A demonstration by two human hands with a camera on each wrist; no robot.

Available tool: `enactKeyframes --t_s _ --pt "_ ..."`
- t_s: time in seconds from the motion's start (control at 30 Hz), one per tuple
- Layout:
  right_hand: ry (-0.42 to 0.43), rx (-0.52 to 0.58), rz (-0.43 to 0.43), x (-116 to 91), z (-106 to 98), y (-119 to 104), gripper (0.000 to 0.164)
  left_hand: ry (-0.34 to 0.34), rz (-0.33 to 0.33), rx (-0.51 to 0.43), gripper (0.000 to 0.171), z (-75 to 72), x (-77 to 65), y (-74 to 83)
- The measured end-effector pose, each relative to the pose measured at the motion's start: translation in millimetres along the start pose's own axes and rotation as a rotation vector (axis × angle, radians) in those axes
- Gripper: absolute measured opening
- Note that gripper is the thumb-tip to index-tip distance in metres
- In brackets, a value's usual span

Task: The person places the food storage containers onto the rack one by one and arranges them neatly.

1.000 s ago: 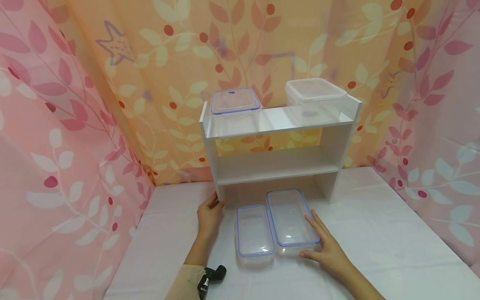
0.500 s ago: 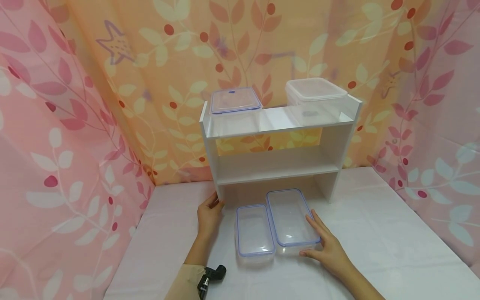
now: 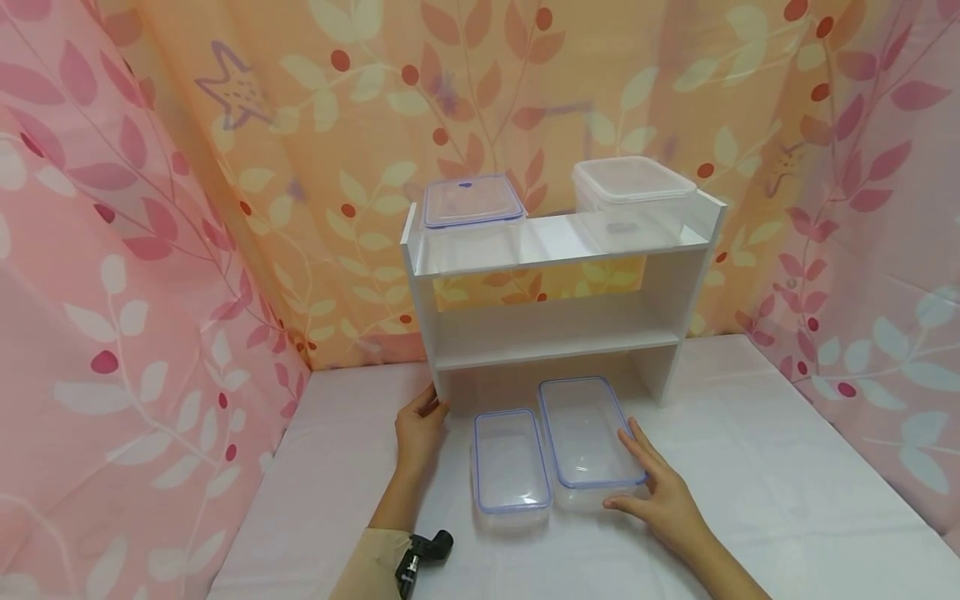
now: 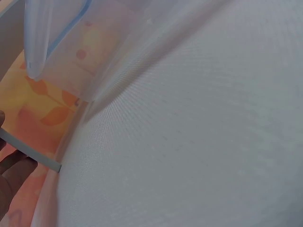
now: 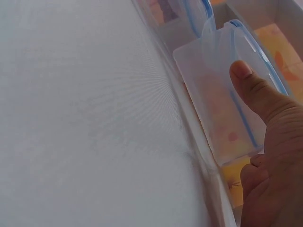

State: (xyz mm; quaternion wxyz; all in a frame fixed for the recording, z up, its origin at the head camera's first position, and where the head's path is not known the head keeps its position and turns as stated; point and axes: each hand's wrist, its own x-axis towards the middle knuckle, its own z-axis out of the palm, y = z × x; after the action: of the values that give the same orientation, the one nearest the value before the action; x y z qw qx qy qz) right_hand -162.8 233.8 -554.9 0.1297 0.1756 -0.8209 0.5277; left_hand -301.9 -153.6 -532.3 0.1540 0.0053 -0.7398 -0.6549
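On the white table (image 3: 780, 475), I look at a white shelf (image 3: 555, 329), its left panel (image 3: 427, 312) gripped low down by the person's left hand (image 3: 418, 429); the left wrist view shows me fingers on both sides of that panel. The right hand (image 3: 663, 500) holds the large tub (image 3: 587, 433) at its near right corner, thumb at the near end and fingers along the right side. This clear, blue-rimmed tub lies flat, lid on, at the shelf's front; whether its far end reaches inside, I cannot tell. Just to its left sits the small tub (image 3: 512, 458), also clear and lidded in blue, between the two hands and touched by neither. Up on top of the shelf I have a square tub (image 3: 474, 202) at the left end and a white-lidded tub (image 3: 636, 179) at the right. A beige sleeve (image 3: 371, 567) covers the left forearm, with a black bracket (image 3: 431, 547) beside it, and a leafy curtain (image 3: 315, 167) hangs behind
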Motion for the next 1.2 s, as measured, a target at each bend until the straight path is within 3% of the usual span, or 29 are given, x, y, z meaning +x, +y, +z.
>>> enactKeyframes --t_s 0.43,0.67,1.2 --pt "0.034 0.072 -0.096 0.9 -2.7 -15.1 0.103 -0.017 -0.007 -0.015 0.047 -0.5 0.2 0.2" --pt "0.027 0.094 -0.103 2.7 -4.2 -22.0 0.102 -0.06 0.01 -0.024 0.048 -5.6 -15.5 38.5" --pt "0.031 0.064 -0.097 -1.0 -11.1 -42.7 0.101 -0.064 0.025 -0.02 0.048 -6.5 -15.6 39.2"
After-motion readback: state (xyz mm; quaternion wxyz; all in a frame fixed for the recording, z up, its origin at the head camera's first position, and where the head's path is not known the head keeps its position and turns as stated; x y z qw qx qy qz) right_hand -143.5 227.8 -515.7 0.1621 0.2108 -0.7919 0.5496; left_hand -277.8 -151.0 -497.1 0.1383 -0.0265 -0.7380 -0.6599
